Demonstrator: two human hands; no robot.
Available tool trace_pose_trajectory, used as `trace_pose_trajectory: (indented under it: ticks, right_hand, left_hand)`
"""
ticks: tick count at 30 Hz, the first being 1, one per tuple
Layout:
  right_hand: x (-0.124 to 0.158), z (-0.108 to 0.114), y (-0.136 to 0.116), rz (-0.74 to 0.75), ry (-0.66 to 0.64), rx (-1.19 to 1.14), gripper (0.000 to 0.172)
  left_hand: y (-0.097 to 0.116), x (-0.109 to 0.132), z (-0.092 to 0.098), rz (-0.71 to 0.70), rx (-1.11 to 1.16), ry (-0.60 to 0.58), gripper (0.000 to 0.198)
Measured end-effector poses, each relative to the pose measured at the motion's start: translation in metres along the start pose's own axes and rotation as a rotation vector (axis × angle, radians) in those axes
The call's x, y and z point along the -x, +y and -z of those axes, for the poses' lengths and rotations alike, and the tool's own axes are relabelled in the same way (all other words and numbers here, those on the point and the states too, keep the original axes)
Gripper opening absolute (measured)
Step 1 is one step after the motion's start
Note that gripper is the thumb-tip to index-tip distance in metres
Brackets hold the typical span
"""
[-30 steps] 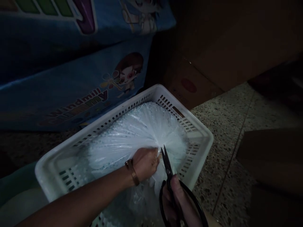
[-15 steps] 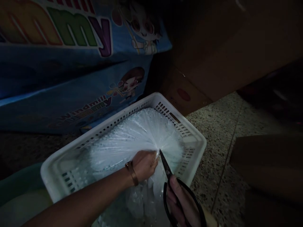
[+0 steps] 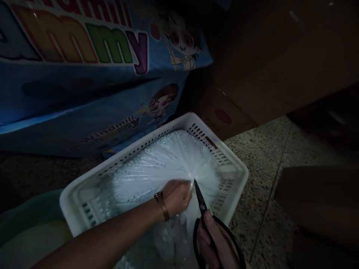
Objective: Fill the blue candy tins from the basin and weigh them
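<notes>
So the left hand (image 3: 176,196) grips the bunched neck of the plastic bag (image 3: 165,164) in the white basket (image 3: 238,168), right hand (image 3: 217,244) closed on black scissors (image 3: 206,220), tips at the neck.

Right hand (image 3: 217,244), scissors (image 3: 202,204) partly off-frame below

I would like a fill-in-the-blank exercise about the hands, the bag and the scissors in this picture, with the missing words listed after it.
1. The left hand grips the gathered neck of the plastic bag, which lies in a ____ basket.
2. The scissors in the right hand are ____ in colour.
3. A bracelet sits on the ____ wrist.

Missing words: white; black; left.
</notes>
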State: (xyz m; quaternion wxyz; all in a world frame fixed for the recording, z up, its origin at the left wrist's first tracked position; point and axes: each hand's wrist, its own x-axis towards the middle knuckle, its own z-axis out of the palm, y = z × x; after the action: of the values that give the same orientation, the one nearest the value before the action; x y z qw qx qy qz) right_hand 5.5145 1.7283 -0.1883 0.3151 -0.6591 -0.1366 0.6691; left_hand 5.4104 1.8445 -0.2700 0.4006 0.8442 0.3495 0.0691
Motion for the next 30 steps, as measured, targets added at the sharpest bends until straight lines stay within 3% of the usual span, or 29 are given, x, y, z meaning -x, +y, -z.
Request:
trace_pose_trajectory:
  ticks: [7, 13, 16, 20, 23, 26, 30]
  right_hand:
    - [-0.009, -0.007, 0.004, -0.071, -0.033, -0.041, 0.069]
    - [-0.018, -0.020, 0.017, 0.087, 0.041, -0.010, 0.065]
    - [-0.011, -0.011, 0.010, 0.125, 0.051, 0.050, 0.062]
    - [0.018, 0.013, -0.025, 0.250, 0.156, 0.109, 0.059]
    - [0.040, 0.037, -0.045, 0.279, 0.153, 0.192, 0.059]
    - [0.045, 0.069, -0.046, 0.380, 0.197, 0.410, 0.057]
    - [0.021, 0.092, -0.042, 0.614, 0.550, 0.696, 0.044]
  left_hand:
    - [0.005, 0.000, 0.004, 0.019, -0.025, -0.013, 0.030]
    - [0.001, 0.000, 0.000, -0.026, -0.032, 0.022, 0.026]
    - [-0.004, 0.001, -0.003, -0.035, 0.012, 0.023, 0.029]
    - [-0.010, 0.002, -0.006, -0.008, 0.142, 0.027, 0.032]
    - [-0.009, 0.000, -0.006, 0.014, 0.196, 0.052, 0.034]
    - [0.000, 0.000, -0.003, 0.115, 0.510, 0.101, 0.034]
    - [0.019, 0.010, 0.006, 0.482, 1.251, 0.067, 0.051]
